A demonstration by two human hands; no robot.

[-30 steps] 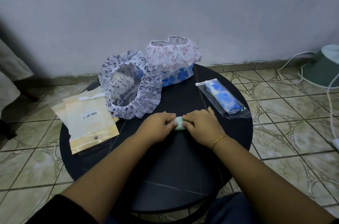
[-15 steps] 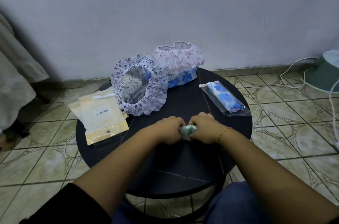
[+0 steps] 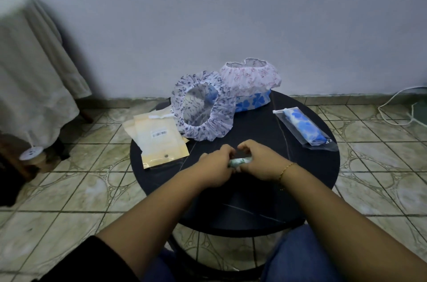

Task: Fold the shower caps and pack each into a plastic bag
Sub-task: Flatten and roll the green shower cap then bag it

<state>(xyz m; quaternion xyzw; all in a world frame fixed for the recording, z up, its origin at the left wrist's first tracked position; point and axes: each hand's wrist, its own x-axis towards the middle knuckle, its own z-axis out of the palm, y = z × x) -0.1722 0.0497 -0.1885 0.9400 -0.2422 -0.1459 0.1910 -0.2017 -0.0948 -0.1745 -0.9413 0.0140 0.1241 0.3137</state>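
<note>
Both hands have drawn nearer mid-frame: left hand [image 3: 213, 166] and right hand [image 3: 258, 161], fingers curled, squeezing the rolled cap [image 3: 240, 162]; thin, springy, slippery plastic, best pinched at both ends.

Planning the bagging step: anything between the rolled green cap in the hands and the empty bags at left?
Nothing visible. Both hands, left and right, grip the small rolled green-white shower cap; bare black tabletop separates it from the yellowish flat plastic bags.
</note>
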